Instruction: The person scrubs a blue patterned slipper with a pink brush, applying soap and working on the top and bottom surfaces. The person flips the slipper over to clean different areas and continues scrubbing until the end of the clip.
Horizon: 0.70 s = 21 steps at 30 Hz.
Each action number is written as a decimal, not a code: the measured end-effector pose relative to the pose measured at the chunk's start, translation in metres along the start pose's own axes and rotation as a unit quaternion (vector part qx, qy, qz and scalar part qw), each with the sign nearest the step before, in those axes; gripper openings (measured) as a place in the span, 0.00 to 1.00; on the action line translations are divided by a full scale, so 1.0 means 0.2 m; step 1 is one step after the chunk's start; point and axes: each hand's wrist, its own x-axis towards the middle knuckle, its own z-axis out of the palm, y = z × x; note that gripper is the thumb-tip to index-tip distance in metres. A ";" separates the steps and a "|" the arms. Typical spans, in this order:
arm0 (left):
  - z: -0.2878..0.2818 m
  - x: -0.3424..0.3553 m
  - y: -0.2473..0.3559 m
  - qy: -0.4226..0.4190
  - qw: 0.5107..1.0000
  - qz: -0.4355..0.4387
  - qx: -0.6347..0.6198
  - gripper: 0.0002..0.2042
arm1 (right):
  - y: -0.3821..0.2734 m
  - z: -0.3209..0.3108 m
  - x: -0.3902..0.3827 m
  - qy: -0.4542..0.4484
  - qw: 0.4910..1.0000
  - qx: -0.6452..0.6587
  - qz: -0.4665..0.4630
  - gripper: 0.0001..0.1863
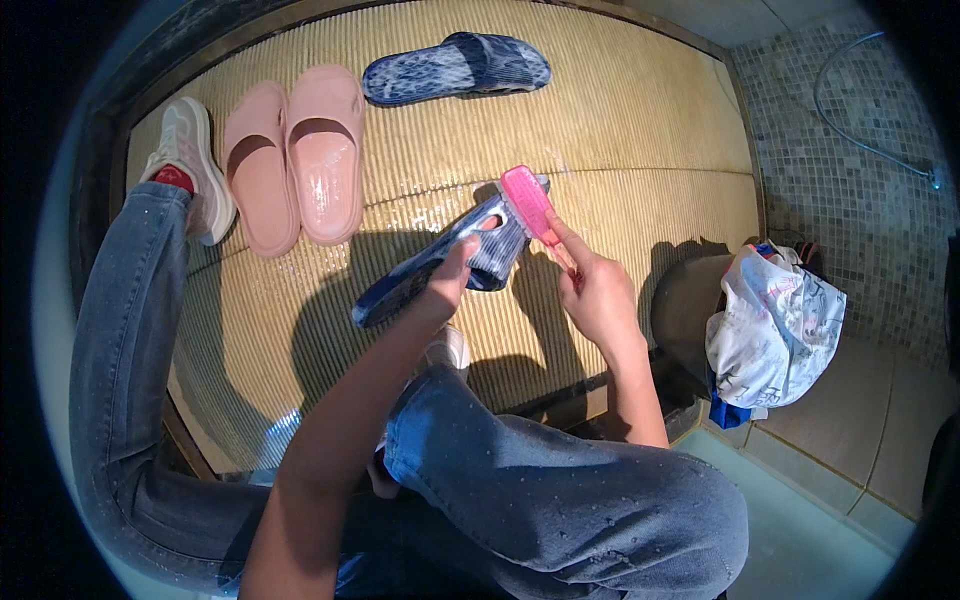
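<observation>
My left hand (455, 277) grips a blue-and-white marbled slide sandal (410, 272), which is held tilted above the ribbed mat. Its fingers wrap around the strap side, partly hidden by the sandal. In my right hand (598, 290) is a pink scrub brush (527, 203), with the index finger stretched along its handle. The brush head lies against the front end of the sandal; its bristles are hidden from view. A matching marbled sandal (458, 70) rests on its own at the far side of the mat.
A pair of pink slides (325, 190) sits on the wet ribbed mat (640, 110), beside my left shoe (185, 150). At right, a white printed cloth (775, 325) is draped over a rounded grey object (683, 300). A thin hose (850, 130) hangs along the mosaic-tiled wall (790, 95).
</observation>
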 end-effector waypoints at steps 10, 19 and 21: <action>-0.04 -0.01 -0.04 0.001 0.902 -0.202 0.382 0.33 | -0.05 0.04 -0.06 0.015 0.993 0.007 -0.113 0.38; 0.07 -0.07 0.07 -0.039 0.902 -0.087 0.422 0.28 | 0.02 -0.04 0.01 0.002 0.997 -0.019 -0.076 0.37; 0.07 -0.06 0.08 -0.029 0.873 -0.145 0.465 0.27 | 0.02 -0.02 0.01 0.028 0.996 -0.034 -0.078 0.37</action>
